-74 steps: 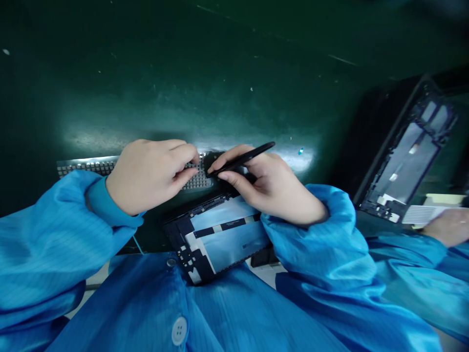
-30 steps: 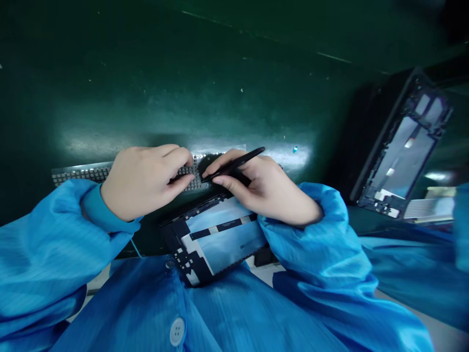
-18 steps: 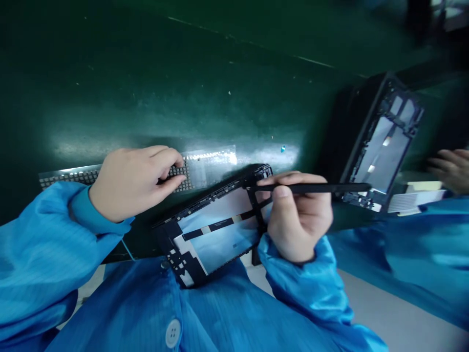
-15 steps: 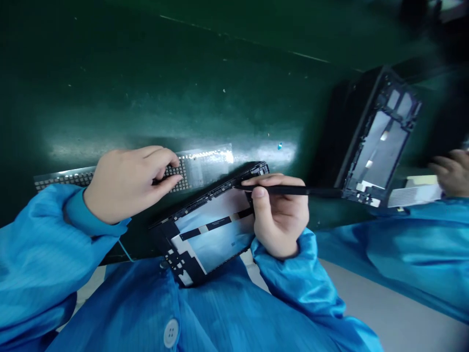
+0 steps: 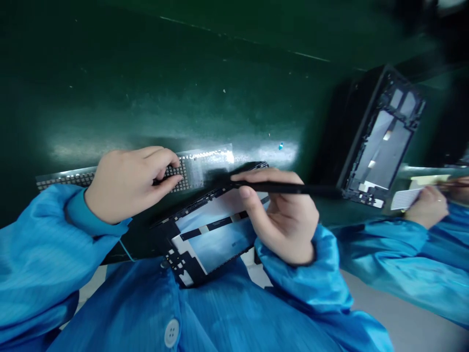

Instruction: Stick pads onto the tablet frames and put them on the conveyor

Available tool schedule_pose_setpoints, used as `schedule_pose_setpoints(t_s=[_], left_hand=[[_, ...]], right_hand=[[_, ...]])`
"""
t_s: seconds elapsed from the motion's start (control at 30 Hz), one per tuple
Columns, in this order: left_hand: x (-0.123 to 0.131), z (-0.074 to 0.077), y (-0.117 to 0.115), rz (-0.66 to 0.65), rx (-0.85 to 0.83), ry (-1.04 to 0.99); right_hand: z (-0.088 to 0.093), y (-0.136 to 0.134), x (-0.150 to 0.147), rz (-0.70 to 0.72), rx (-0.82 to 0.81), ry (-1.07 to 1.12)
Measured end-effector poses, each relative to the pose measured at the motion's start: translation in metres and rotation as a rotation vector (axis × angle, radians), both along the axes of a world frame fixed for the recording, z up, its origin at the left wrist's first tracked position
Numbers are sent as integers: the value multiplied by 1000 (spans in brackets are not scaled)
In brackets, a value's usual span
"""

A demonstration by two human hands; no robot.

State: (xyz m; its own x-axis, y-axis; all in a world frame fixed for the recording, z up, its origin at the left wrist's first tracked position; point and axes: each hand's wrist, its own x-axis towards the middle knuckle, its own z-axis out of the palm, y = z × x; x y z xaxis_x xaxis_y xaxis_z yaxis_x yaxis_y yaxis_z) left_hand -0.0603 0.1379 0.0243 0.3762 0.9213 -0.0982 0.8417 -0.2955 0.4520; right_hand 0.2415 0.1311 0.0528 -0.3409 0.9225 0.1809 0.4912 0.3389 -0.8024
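Note:
My left hand (image 5: 124,181) is curled over a clear strip (image 5: 210,168) carrying rows of small square pads (image 5: 179,176), thumb and forefinger pressed on it. In my right hand (image 5: 284,215) lies a slim black tool, apparently tweezers (image 5: 271,187), gripped between thumb and fingers with its tip pointing left. Its tip is above the upper edge of an opened black phone-like frame (image 5: 223,234), near the pads. That frame leans tilted against my body at the table edge, and my right hand covers part of its right end.
A stack of similar black frames (image 5: 384,142) stands to the right on the green table (image 5: 146,73). Beyond it, a co-worker's hand (image 5: 427,208) is at a white striped sheet (image 5: 403,198). A tiny blue scrap (image 5: 281,146) lies above my right hand.
The tweezers' tip has shifted slightly left, off the frame's edge toward the strip, and my right hand has turned. My left hand has stayed put. The co-worker's hands have moved around the striped sheet.

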Motion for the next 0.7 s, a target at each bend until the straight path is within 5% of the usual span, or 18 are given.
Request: schedule_pose_setpoints(t_s=[0.13, 0.23, 0.6, 0.7], left_hand=[[3, 3, 2, 4, -29, 18], [3, 3, 3, 8, -68, 23], [4, 0, 3, 7, -57, 27], [1, -1, 5, 13, -35, 10]], right_hand=[[3, 38, -17, 328, -171, -66], [-5, 53, -24, 446, -243, -80], [-9, 56, -25, 448, -286, -48], [-8, 49, -14, 336, -356, 120]])
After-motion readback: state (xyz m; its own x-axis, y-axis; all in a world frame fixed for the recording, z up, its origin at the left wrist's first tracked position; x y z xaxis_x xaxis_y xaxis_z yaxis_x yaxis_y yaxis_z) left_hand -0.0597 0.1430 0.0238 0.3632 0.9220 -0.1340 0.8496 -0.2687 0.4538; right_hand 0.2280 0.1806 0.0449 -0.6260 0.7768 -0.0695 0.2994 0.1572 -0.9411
